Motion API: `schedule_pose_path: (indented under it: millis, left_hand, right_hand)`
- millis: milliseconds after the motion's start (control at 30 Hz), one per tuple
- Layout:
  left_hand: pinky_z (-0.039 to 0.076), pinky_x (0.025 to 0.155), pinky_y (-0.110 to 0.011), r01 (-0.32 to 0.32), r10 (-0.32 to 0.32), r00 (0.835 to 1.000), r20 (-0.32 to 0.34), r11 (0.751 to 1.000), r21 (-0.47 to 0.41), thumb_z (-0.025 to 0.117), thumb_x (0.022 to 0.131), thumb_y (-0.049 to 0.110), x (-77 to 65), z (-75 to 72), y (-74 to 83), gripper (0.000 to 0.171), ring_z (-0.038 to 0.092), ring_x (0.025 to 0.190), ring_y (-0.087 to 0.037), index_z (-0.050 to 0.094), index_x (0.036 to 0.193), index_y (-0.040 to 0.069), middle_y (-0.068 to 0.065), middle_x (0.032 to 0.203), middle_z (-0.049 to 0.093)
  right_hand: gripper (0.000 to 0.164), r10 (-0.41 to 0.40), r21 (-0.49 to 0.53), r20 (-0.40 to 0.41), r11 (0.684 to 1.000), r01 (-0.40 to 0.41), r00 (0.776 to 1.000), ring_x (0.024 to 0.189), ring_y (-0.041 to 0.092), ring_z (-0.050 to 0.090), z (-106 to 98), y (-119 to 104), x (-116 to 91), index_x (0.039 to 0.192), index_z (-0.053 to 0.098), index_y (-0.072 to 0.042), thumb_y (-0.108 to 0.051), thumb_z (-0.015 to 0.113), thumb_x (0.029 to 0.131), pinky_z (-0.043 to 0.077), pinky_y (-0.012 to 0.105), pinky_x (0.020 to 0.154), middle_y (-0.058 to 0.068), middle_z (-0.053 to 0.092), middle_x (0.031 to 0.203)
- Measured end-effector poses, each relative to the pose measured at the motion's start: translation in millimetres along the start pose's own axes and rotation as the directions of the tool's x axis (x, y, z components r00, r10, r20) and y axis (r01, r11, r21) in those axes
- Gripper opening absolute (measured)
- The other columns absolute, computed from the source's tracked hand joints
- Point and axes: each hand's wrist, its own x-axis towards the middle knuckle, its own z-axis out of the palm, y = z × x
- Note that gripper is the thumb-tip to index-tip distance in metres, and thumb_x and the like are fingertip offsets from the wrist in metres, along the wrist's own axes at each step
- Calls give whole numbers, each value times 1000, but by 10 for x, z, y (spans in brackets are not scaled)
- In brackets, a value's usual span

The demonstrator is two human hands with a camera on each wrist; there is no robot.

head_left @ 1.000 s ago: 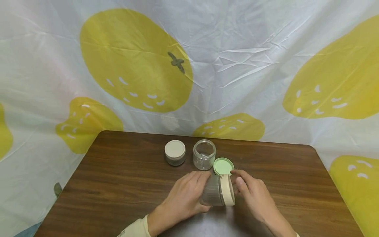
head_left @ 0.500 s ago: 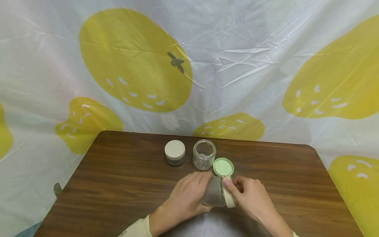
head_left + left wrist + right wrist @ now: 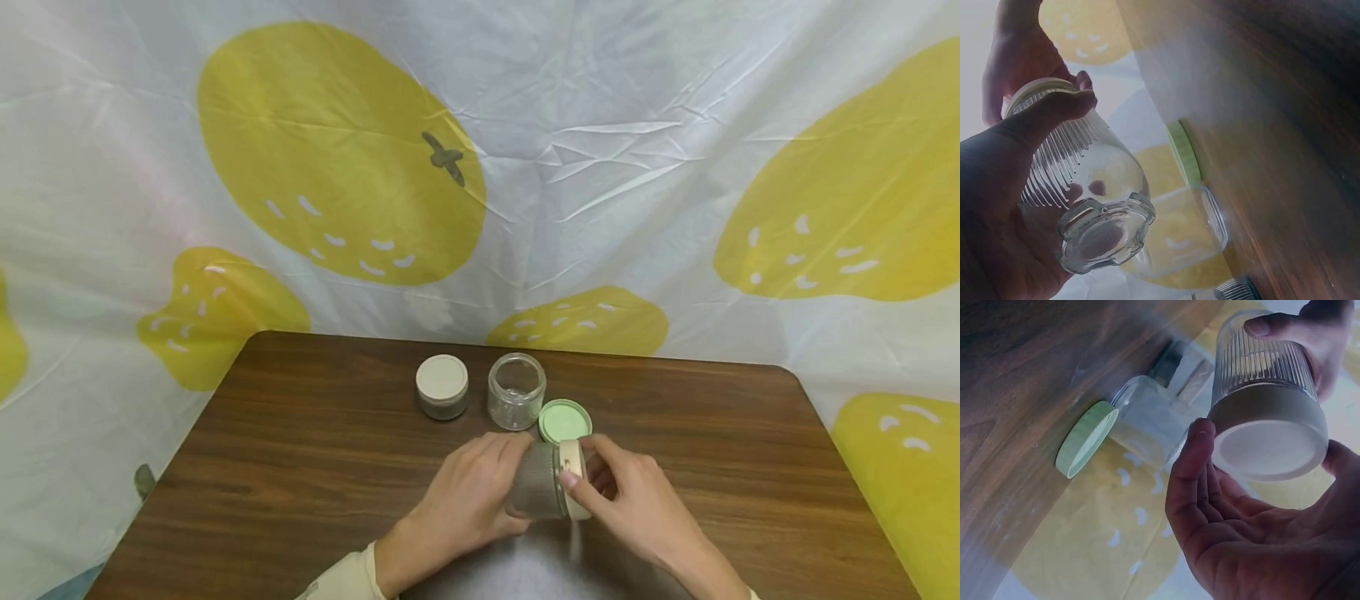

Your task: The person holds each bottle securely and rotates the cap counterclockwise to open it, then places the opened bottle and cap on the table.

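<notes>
Over the near half of the brown table [image 3: 300,458], from where I stand, a ribbed jar [image 3: 538,483] is held off the surface, lying roughly on its side, with its cream lid [image 3: 568,454] facing the person's right. Left hand [image 3: 471,492]: curled round the jar body. Right hand [image 3: 641,500]: thumb and fingers bent over opposite sides of the lid, gripping its rim. The step in hand appears to be working the lid by turning; whether it is being loosened or tightened cannot be told. The next move calls for a firm left grip and a right-hand turn about the jar's axis.

Clearances: directly ahead, a green lid [image 3: 565,421] sits near the right fingers, just beside an uncapped clear jar [image 3: 517,408]; a short capped jar [image 3: 442,387] stands further left. These restrict forward travel. Bare wood extends widely to both sides. The far edge runs close behind the jars, against the hanging cloth [image 3: 600,192]. The near edge is out of view.
</notes>
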Motion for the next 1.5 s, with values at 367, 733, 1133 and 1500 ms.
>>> schedule_pose_path:
  millis: [367,733,1133,1500]
  left_hand:
    - [60,88,-29,14,-14,1000,20,1000,-17,96,58,45,4,-4,-25,86,69,100,-12,60,128,11,2,113,71]
    - [60,87,-28,34,-32,999,44,998,-44,96,59,46,10,-10,-48,87,68,99,-11,59,129,11,3,111,72]
    - [60,91,-28,64,-61,997,46,997,-50,94,63,49,15,-27,-60,89,70,103,-13,58,134,9,0,117,73]
    - [60,95,-30,120,-118,993,23,990,-77,95,64,54,55,-23,-69,93,71,107,-15,58,136,7,-2,121,73]
  right_hand:
    - [64,-245,35,-30,969,246,969,84,2,66,-58,114,-28,145,58,-14,-25,85,88,60,24,75,-12,68,104]
    - [83,-291,33,-26,956,292,956,104,4,68,-112,153,-51,154,51,-17,-23,91,81,60,23,84,-13,67,122]
    - [86,-256,57,-30,965,257,966,109,5,66,-149,183,-79,156,47,-19,-22,91,83,60,23,88,-10,64,133]
    - [84,-223,121,-50,966,228,973,110,7,69,-207,207,-107,154,47,-20,-19,91,83,61,25,90,-4,67,130]
